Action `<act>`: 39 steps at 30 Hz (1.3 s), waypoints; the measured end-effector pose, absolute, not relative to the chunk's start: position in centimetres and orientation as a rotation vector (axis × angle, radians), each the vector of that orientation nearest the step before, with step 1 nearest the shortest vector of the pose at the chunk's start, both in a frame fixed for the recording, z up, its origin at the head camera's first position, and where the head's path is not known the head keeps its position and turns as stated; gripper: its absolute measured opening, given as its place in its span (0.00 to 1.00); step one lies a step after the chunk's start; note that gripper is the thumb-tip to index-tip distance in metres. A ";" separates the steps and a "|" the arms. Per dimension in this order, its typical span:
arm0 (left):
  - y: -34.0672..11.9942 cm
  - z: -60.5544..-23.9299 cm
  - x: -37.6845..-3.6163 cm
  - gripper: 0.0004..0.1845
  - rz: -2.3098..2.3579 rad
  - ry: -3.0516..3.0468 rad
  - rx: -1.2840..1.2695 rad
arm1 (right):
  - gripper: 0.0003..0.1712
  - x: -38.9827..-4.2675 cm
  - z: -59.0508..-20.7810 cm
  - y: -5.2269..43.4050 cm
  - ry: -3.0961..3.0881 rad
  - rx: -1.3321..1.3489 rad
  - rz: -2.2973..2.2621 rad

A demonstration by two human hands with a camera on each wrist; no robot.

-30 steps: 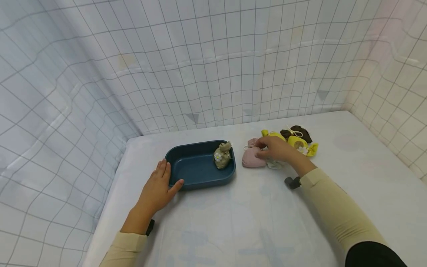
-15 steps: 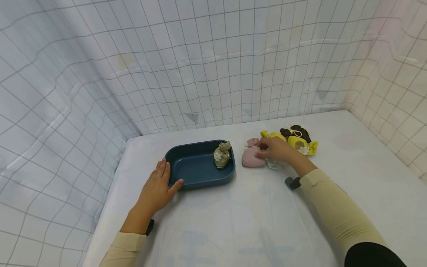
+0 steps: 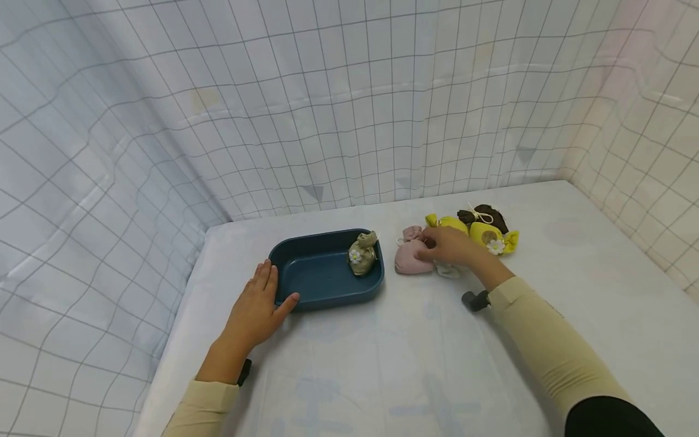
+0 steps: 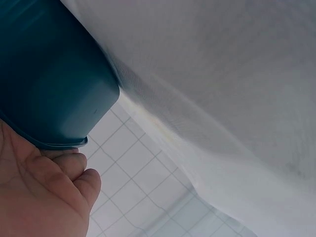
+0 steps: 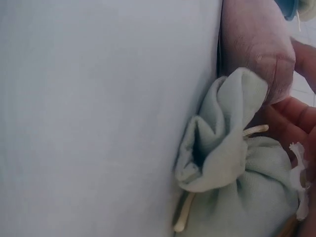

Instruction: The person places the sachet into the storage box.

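Note:
My left hand (image 3: 255,308) lies flat on the table with straight fingers touching the near-left corner of a dark blue tray (image 3: 306,297); the left wrist view shows those fingertips (image 4: 74,165) under the tray's rim (image 4: 44,84). An olive pouch (image 3: 362,255) with a white flower sits in the tray's right end. My right hand (image 3: 432,247) reaches over a pale green pouch (image 3: 449,269) and curls its fingers on a pink pouch (image 3: 406,260). In the right wrist view the pink pouch (image 5: 252,44) and the green pouch (image 5: 232,173) lie against my fingers (image 5: 296,116).
Yellow pouches (image 3: 488,233) and a brown pouch (image 3: 488,215) lie just behind my right hand. White checked cloth walls (image 3: 349,109) close in the table at the back and both sides. The table (image 3: 382,364) is covered in pale cloth.
My right hand has shifted slightly left and down onto the pink pouch. The left hand and tray have stayed put.

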State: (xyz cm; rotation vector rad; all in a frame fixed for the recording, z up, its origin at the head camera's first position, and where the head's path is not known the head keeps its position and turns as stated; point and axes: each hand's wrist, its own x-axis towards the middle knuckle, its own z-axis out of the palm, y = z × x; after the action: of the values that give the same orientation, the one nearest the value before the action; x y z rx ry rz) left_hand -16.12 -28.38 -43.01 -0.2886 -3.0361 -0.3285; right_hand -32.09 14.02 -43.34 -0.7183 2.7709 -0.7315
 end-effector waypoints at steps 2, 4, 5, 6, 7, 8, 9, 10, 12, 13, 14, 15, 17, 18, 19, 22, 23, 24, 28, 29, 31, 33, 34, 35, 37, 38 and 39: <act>-28.3 -43.0 -16.1 0.50 -0.331 -3.037 -0.289 | 0.17 -32.1 -43.3 14.0 2.759 -0.714 -0.748; -28.3 -43.0 -16.1 0.50 -0.334 -3.037 -0.287 | 0.16 -32.0 -43.2 14.1 2.744 -0.718 -0.781; -28.3 -43.0 -16.1 0.50 -0.336 -3.038 -0.286 | 0.15 -32.0 -43.2 14.0 2.737 -0.722 -0.802; -28.2 -42.9 -16.1 0.50 -0.337 -3.038 -0.284 | 0.14 -31.9 -43.1 14.0 2.730 -0.723 -0.824; -28.2 -43.0 -16.1 0.50 -0.336 -3.038 -0.284 | 0.14 -31.9 -43.1 14.0 2.722 -0.726 -0.844; -28.3 -43.0 -16.1 0.50 -0.335 -3.039 -0.283 | 0.13 -31.8 -43.1 14.0 2.717 -0.728 -0.864; -28.2 -43.0 -16.1 0.50 -0.334 -3.041 -0.283 | 0.12 -31.8 -43.0 14.0 2.710 -0.729 -0.883; -28.3 -43.0 -16.1 0.50 -0.335 -3.042 -0.281 | 0.12 -31.7 -43.0 13.9 2.705 -0.730 -0.900; -28.4 -43.0 -16.0 0.50 -0.338 -3.042 -0.282 | 0.11 -31.6 -43.0 13.8 2.696 -0.733 -0.922; -28.4 -43.1 -16.0 0.50 -0.339 -3.043 -0.282 | 0.10 -31.6 -42.9 13.8 2.695 -0.735 -0.928; -28.4 -43.1 -16.0 0.50 -0.341 -3.042 -0.285 | 0.09 -31.5 -42.9 13.7 2.694 -0.737 -0.935; -28.4 -43.1 -16.0 0.50 -0.341 -3.038 -0.287 | 0.09 -31.5 -42.8 13.6 2.696 -0.736 -0.941; -28.4 -43.1 -16.1 0.50 -0.339 -3.032 -0.292 | 0.08 -31.4 -42.7 13.5 2.699 -0.745 -0.955; -28.4 -43.1 -16.1 0.50 -0.336 -3.031 -0.294 | 0.07 -31.3 -42.6 13.4 2.703 -0.752 -0.961; -28.5 -43.1 -16.1 0.50 -0.333 -3.029 -0.295 | 0.07 -31.2 -42.6 13.3 2.709 -0.761 -0.963; -28.5 -43.1 -16.1 0.50 -0.327 -3.031 -0.297 | 0.06 -31.1 -42.4 13.0 2.716 -0.797 -0.977; -28.5 -43.1 -16.1 0.50 -0.328 -3.032 -0.296 | 0.06 -31.0 -42.3 12.9 2.719 -0.808 -0.977; -28.4 -43.1 -16.1 0.50 -0.331 -3.033 -0.296 | 0.06 -31.0 -42.2 12.8 2.722 -0.813 -0.977; -28.4 -43.0 -16.0 0.50 -0.345 -3.034 -0.293 | 0.06 -30.9 -41.8 12.4 2.714 -0.833 -0.992; -28.4 -42.9 -16.0 0.50 -0.346 -3.035 -0.292 | 0.05 -30.8 -41.8 12.4 2.710 -0.839 -1.005; -28.4 -42.9 -16.0 0.50 -0.343 -3.035 -0.293 | 0.05 -30.8 -41.6 12.2 2.704 -0.852 -1.026; -28.3 -42.9 -16.0 0.50 -0.342 -3.035 -0.294 | 0.05 -30.8 -41.6 12.1 2.700 -0.862 -1.050; -28.3 -42.9 -16.0 0.50 -0.340 -3.033 -0.294 | 0.05 -30.7 -41.6 12.0 2.695 -0.872 -1.060; -28.3 -42.9 -16.0 0.50 -0.339 -3.031 -0.295 | 0.06 -30.7 -41.7 11.9 2.689 -0.875 -1.065; -28.3 -42.8 -15.9 0.50 -0.339 -3.029 -0.300 | 0.06 -30.7 -41.8 11.8 2.682 -0.872 -1.062; -28.3 -42.9 -16.0 0.50 -0.340 -3.028 -0.301 | 0.06 -30.7 -42.0 11.7 2.680 -0.869 -1.056; -28.3 -42.9 -16.0 0.50 -0.339 -3.027 -0.303 | 0.06 -30.8 -42.1 11.7 2.678 -0.865 -1.047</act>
State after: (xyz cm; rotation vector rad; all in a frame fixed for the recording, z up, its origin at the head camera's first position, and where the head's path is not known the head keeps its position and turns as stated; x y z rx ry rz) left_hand -15.96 -28.34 -42.88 -0.3032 -3.0270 -0.3387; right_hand -30.76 11.71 -42.08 -0.8650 2.6779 -1.0475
